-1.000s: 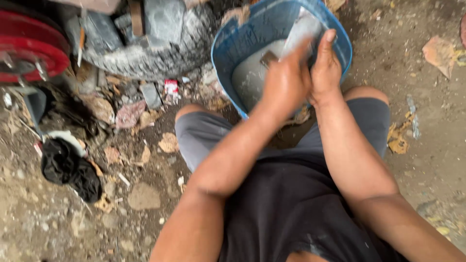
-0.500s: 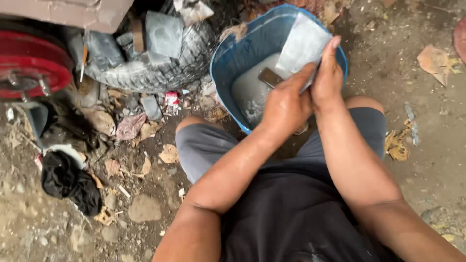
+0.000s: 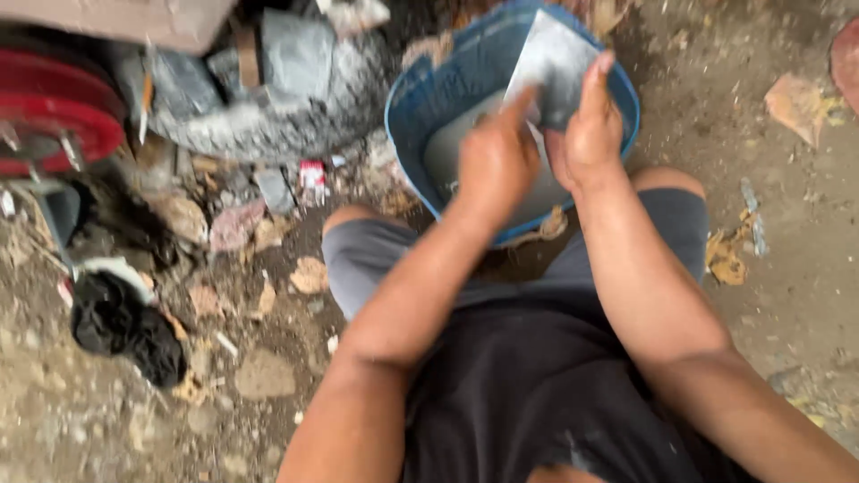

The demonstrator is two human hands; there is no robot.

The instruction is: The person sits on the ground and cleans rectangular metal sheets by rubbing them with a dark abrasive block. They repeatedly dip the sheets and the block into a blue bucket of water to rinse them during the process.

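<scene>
- Right hand (image 3: 586, 134) grips a grey metal sheet (image 3: 555, 58) over the blue basin (image 3: 420, 107).
- Left hand (image 3: 492, 165), fingers curled, presses the sheet's lower edge; whether it grasps anything is unclear.

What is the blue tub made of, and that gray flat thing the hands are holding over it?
The blue tub looks like plastic: even blue colour, thin rounded rim, dull scuffed finish. The gray flat piece, held by the right hand with the left hand on it, may be metal or hard sheet: thin, stiff, matte gray with straight edges. Blur leaves it uncertain.
</scene>
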